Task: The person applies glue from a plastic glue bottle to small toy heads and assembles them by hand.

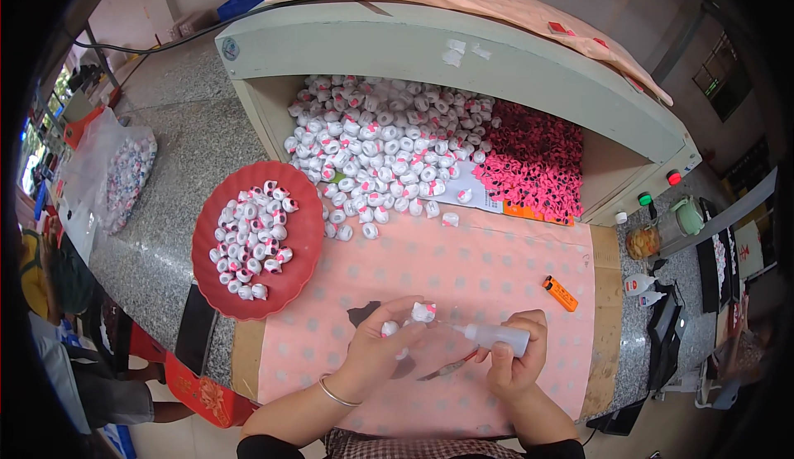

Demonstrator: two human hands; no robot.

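Bare pink cloth (463, 277) ahead of both hands, red plate (302, 236) left, orange lighter (560, 293) right, figurine heap (380, 149) beyond

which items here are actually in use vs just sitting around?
In use:
left hand holding small white-and-pink pieces
right hand holding squeeze bottle, nozzle at the piece
red plate of similar pieces
loose pile of them

Lying about:
orange lighter
pink pieces heap
plastic bag
jar

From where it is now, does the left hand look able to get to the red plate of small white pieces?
Probably yes. The red plate lies just up-left of the left hand with only bare pink cloth between, though the fingers already pinch a small white piece.
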